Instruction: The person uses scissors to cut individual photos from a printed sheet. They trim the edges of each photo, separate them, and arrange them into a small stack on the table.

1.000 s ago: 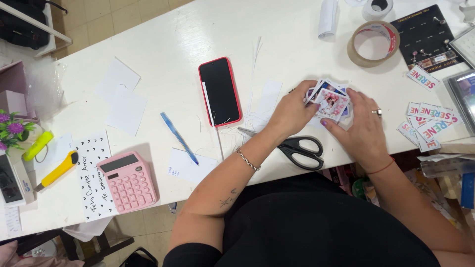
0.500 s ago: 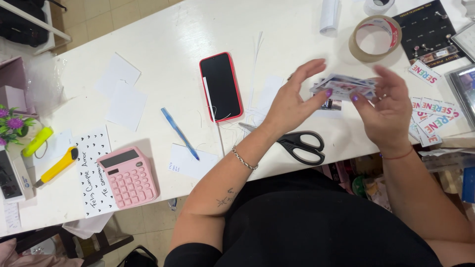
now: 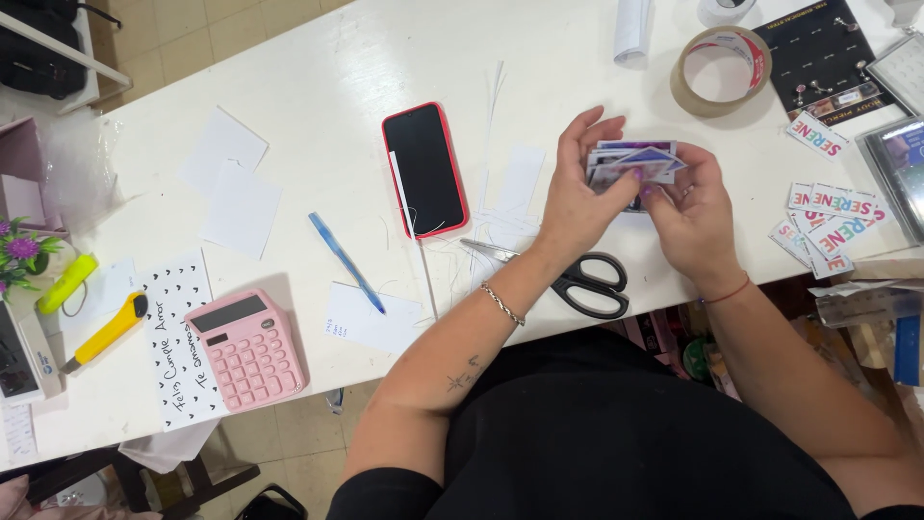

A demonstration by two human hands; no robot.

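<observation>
Printed cards point(image 3: 635, 162), a small stack with purple and pink pictures, sit between your two hands above the white worktop point(image 3: 318, 87), at about 1 o'clock from the middle of the view. Your left hand point(image 3: 576, 193) wraps the stack from its left side, fingers curled over the top edge and thumb under it. Your right hand point(image 3: 695, 214) closes on the stack's right end, fingertips pinching the cards from the side, so both hands are shut on the same stack. You wear a chain bracelet on the left wrist and a red thread on the right.

Black-handled scissors point(image 3: 577, 277) lie on the worktop just below your left wrist, at 6 o'clock from the cards, blades pointing left. A red-cased phone point(image 3: 424, 169) lies face up with a dark screen at 9 o'clock from the cards, with thin paper trimmings point(image 3: 452, 246) scattered between it and the scissors. A blue pen point(image 3: 346, 262) lies slantwise farther left, and a pink calculator point(image 3: 245, 349) sits near the front edge at 8 o'clock. A roll of brown packing tape point(image 3: 722, 70) rests at 1 o'clock from your hands, and a heap of colourful lettered stickers point(image 3: 833, 220) lies at 3 o'clock, just beyond your right hand. A yellow utility knife point(image 3: 106, 332) lies at the far left.
</observation>
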